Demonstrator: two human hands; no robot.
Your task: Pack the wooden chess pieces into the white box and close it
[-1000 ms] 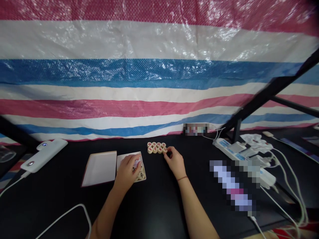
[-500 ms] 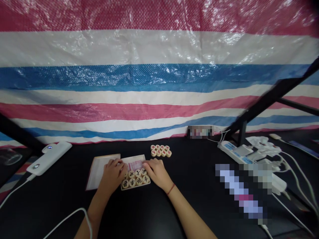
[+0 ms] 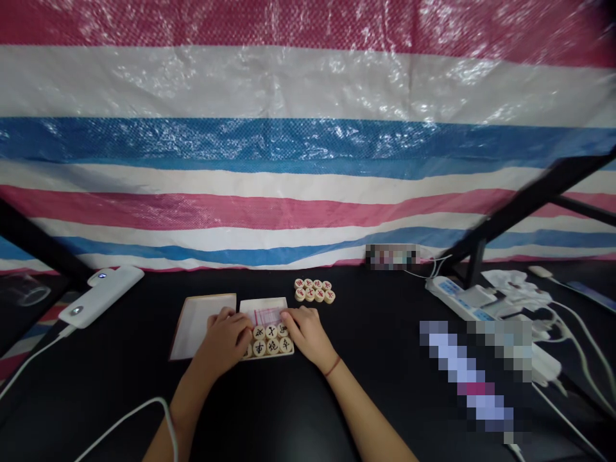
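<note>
A shallow white box (image 3: pixel 262 304) lies on the black table with Chinese chess pieces (image 3: pixel 272 346) in two rows, their black characters facing up. A pink-and-white printed sheet (image 3: pixel 266 317) shows behind the rows. My left hand (image 3: pixel 228 337) is over the box's left end, fingers bent and close together; it covers the leftmost pieces, and what its fingertips hold, if anything, is hidden. At the right wall, my right hand (image 3: pixel 308 332) grips the box with thumb by the rim. The box lid (image 3: pixel 192 327) lies left of the box, partly behind my left hand.
Several red-marked chess pieces (image 3: pixel 315 290) form two rows beyond the box. A white device (image 3: pixel 101 298) with a cable stands at left. On the right are a power strip (image 3: pixel 457 296) with plugs and cables and a blurred-out object (image 3: pixel 466 378). A striped tarp (image 3: pixel 289 212) hangs behind.
My left hand has moved right and nearer over the box's left end, covering more of the front row's left pieces. My right hand stays at the right edge. The view has shifted slightly.
</note>
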